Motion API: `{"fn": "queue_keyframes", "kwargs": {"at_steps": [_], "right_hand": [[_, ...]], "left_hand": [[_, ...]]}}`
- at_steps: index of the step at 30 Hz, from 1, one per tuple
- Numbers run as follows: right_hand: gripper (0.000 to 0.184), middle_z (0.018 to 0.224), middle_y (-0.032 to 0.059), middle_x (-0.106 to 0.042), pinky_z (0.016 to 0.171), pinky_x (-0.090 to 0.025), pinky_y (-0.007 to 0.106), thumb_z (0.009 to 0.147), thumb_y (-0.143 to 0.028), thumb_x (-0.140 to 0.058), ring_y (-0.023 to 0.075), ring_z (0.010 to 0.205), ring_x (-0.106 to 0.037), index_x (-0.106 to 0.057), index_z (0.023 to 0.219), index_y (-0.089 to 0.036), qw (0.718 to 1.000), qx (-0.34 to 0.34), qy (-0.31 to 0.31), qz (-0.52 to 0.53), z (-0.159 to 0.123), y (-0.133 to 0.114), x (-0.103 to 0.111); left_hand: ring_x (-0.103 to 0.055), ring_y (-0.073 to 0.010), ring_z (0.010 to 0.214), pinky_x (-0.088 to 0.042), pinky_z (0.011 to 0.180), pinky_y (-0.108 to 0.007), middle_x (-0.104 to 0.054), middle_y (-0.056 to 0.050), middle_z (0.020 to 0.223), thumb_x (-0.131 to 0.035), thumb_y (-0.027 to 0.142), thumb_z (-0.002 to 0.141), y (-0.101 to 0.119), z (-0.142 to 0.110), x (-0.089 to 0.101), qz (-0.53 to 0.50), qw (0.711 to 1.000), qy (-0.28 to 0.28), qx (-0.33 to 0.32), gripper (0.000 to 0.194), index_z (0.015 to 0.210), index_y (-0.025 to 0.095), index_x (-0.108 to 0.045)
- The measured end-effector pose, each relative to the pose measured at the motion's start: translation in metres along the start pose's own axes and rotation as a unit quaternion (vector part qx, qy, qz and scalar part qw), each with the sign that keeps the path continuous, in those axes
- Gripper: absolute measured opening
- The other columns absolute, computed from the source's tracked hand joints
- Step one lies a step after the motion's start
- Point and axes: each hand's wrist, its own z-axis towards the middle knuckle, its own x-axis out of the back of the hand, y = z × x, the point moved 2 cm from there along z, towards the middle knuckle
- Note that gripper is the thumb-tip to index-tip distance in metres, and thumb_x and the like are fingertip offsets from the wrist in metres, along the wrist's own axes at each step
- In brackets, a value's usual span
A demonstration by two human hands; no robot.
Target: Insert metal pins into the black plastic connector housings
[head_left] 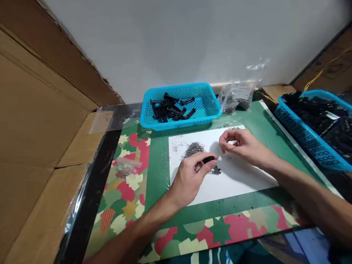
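My left hand (189, 178) is closed around a small black plastic part (209, 159), held between thumb and fingers over a white sheet of paper (233, 185). One end of the part sticks out below the fingertips. To its right, my right hand (242, 146) is raised with thumb and fingertips pinched together; whatever lies between them is too small to make out. A heap of tiny metal pieces (194, 147) rests on the paper just beyond my left hand. More small metal pieces (231, 125) lie behind my right hand, partly hidden by it.
A blue basket (180, 125) holding several black parts (173, 108) stands at the back. Clear bags (238, 97) of small pieces lean beside it. Another blue basket (310, 137), full of black parts, is at right. A small plastic bag (128, 165) lies left; cardboard (41, 110) walls that side.
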Motion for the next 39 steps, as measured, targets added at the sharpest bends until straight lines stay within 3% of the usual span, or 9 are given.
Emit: {"fn": "queue_keyframes", "kwargs": {"at_steps": [4,8,13,17,30,39], "right_hand": [[0.008,0.078,0.0030,-0.071,0.066,-0.047,0.028,0.084,-0.025,-0.067,0.0158,0.072,-0.063,-0.067,0.080,-0.018,1.000,-0.002,0.016,0.002,-0.002,0.000,0.006],[0.008,0.079,0.0041,-0.073,0.065,-0.047,0.028,0.083,-0.024,-0.068,0.0155,0.070,-0.062,-0.071,0.080,-0.017,0.999,0.005,0.017,-0.032,-0.003,-0.002,0.011],[0.012,0.071,0.0034,-0.071,0.059,-0.042,0.028,0.082,-0.024,-0.068,0.0145,0.063,-0.057,-0.075,0.077,-0.016,0.994,0.002,-0.007,-0.108,-0.002,0.002,0.010],[0.012,0.062,0.0015,-0.065,0.054,-0.036,0.027,0.081,-0.023,-0.068,0.0135,0.057,-0.052,-0.077,0.079,-0.015,0.987,0.006,0.015,-0.157,-0.002,0.006,0.004],[0.016,0.067,0.0024,-0.067,0.056,-0.032,0.028,0.087,-0.029,-0.067,0.0138,0.058,-0.053,-0.074,0.079,-0.017,0.963,0.029,0.059,-0.260,-0.005,0.006,-0.005],[0.017,0.063,0.0003,-0.064,0.055,-0.030,0.028,0.087,-0.032,-0.066,0.0122,0.055,-0.048,-0.072,0.078,-0.018,0.948,0.035,0.072,-0.309,-0.006,0.011,-0.007]], "left_hand": [[-0.051,-0.0113,0.069,-0.038,0.060,-0.024,-0.073,-0.004,0.094,-0.070,0.037,0.098,0.002,-0.002,0.000,0.039,0.999,0.023,-0.029,0.027,0.115,0.018,-0.080],[-0.048,-0.0105,0.065,-0.038,0.058,-0.024,-0.069,-0.002,0.084,-0.074,0.030,0.095,-0.002,-0.003,0.000,0.100,0.992,0.048,-0.065,0.029,0.122,0.019,-0.079],[-0.049,-0.0103,0.061,-0.040,0.057,-0.024,-0.072,-0.002,0.078,-0.079,0.027,0.091,-0.008,-0.004,0.000,0.125,0.988,0.072,-0.047,0.030,0.119,0.018,-0.081],[-0.049,-0.0105,0.059,-0.040,0.055,-0.024,-0.073,-0.002,0.073,-0.080,0.028,0.089,-0.007,-0.004,-0.002,0.112,0.990,0.079,-0.043,0.030,0.117,0.017,-0.081],[-0.040,-0.0099,0.057,-0.034,0.051,-0.023,-0.062,0.002,0.061,-0.079,0.035,0.089,-0.010,-0.003,-0.002,0.093,0.992,0.080,-0.018,0.032,0.117,0.019,-0.082],[-0.049,-0.0114,0.056,-0.042,0.054,-0.025,-0.074,-0.002,0.068,-0.080,0.031,0.088,-0.008,-0.004,-0.004,0.113,0.990,0.087,-0.007,0.031,0.117,0.020,-0.082]]}}
